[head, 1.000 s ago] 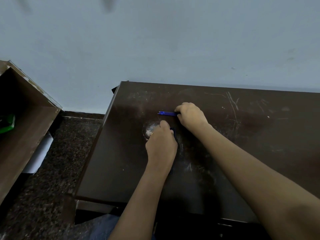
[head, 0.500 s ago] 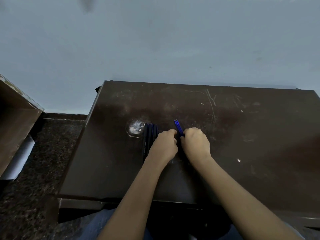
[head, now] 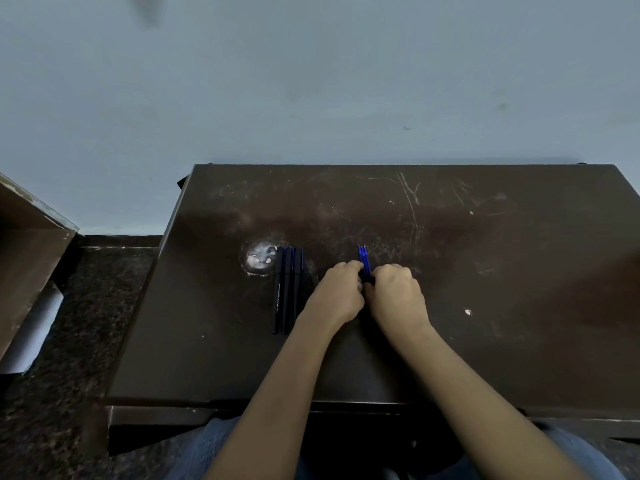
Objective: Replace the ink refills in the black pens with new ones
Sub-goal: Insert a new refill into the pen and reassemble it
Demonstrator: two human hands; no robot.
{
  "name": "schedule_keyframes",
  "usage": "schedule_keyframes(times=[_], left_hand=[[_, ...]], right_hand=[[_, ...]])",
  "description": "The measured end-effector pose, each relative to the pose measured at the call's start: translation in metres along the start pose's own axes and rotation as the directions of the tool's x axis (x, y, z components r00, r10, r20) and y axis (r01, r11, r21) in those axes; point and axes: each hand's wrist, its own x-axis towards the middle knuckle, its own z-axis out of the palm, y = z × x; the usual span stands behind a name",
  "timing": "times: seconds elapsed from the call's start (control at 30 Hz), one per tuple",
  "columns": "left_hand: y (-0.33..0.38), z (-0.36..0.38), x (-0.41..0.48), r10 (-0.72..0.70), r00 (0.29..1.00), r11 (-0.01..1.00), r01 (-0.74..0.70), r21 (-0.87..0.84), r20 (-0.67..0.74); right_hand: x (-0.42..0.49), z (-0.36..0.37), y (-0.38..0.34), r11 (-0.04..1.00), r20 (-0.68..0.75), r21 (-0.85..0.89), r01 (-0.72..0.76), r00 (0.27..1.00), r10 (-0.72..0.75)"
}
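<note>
From the head camera, a dark scratched bench (head: 485,271) stands against a pale wall (head: 311,81). A row of black pens (head: 287,289) lies side by side next to a round worn patch (head: 259,258), just left of the left hand (head: 337,292). Both hands meet at the bench's middle: the right hand (head: 394,296) is curled around a bundle of blue refills (head: 363,259), tips pointing away; the left hand's fingers pinch at the same bundle. A brown box (head: 31,258) sits off left over speckled floor (head: 62,375). Bare bench surface spreads to the right.
</note>
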Motion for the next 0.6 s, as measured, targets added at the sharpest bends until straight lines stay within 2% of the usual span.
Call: schedule_keyframes(times=[0.13, 0.2, 0.27, 0.4, 0.5, 0.6], left_hand=[[-0.001, 0.000, 0.002, -0.008, 1.000, 1.000, 0.008, -0.022, -0.001], [-0.001, 0.000, 0.003, -0.013, 1.000, 0.999, 0.013, -0.031, -0.007], [-0.001, 0.000, 0.003, -0.012, 1.000, 0.999, 0.012, -0.036, -0.007], [-0.002, 0.000, 0.003, -0.005, 1.000, 0.999, 0.005, -0.033, 0.001], [-0.002, 0.000, 0.003, -0.003, 1.000, 1.000, 0.003, -0.030, 0.005], [-0.002, 0.000, 0.003, 0.005, 1.000, 1.000, -0.005, -0.024, 0.003]], right_hand=[[0.005, -0.010, 0.011, 0.992, 0.056, 0.114, -0.045, 0.998, 0.039], [0.011, -0.021, 0.021, 0.992, 0.096, 0.113, -0.050, 0.995, 0.039], [0.015, -0.031, 0.031, 0.994, 0.196, 0.106, 0.030, 0.979, -0.050], [0.011, -0.038, 0.038, 0.959, 0.345, 0.132, 0.253, 0.895, -0.283], [0.006, -0.037, 0.037, 0.934, 0.372, 0.124, 0.336, 0.857, -0.358], [0.004, -0.035, 0.035, 0.926, 0.366, 0.097, 0.364, 0.853, -0.373]])
